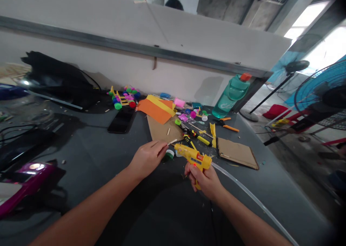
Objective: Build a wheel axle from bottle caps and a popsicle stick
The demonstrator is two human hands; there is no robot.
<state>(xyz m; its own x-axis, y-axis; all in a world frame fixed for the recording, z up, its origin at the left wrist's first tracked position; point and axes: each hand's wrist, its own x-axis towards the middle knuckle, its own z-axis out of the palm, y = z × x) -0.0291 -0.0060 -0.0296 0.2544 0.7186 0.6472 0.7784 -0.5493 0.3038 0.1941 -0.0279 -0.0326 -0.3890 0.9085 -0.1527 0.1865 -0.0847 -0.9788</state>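
Head view: my right hand (203, 177) grips a yellow hot-glue gun (190, 153), a long clear glue stick (244, 187) trailing from its back. My left hand (148, 158) pinches a pale wooden stick (172, 142) just beside the nozzle (177, 146); whether they touch, I cannot tell. Both hands are over the dark gray tabletop (92, 152), near brown cardboard (159, 131) and yellow-and-black pliers (201, 138), with a green bottle (228, 98) farther back.

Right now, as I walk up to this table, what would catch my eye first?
Probably the bright yellow glue gun in the right hand, a long clear rod running from its back. Its nozzle points toward a small pale stick pinched in the left hand. Behind them lies an orange sheet, and a green bottle stands at the table's back right.
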